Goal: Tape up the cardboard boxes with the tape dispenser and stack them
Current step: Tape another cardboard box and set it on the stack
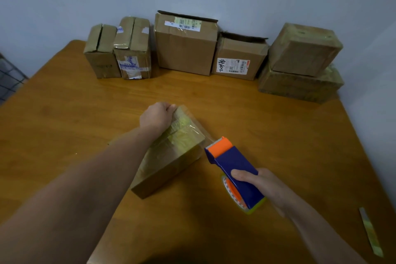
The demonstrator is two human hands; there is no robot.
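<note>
Left hand curls over the far end of the small cardboard box, pinning it near the middle of the wooden table. Right hand is wrapped around the blue-and-orange tape dispenser, just off the box's right corner. Clear tape runs taut from the box top to the cutter. I'd hold that tension, tip the toothed blade into the tape to snap it cleanly, then rub the end flat. Along the far edge stand four more boxes; the open box bears a white shipping label with barcodes and handwriting I can't read surely. Two taped boxes sit stacked at the far right corner.
</note>
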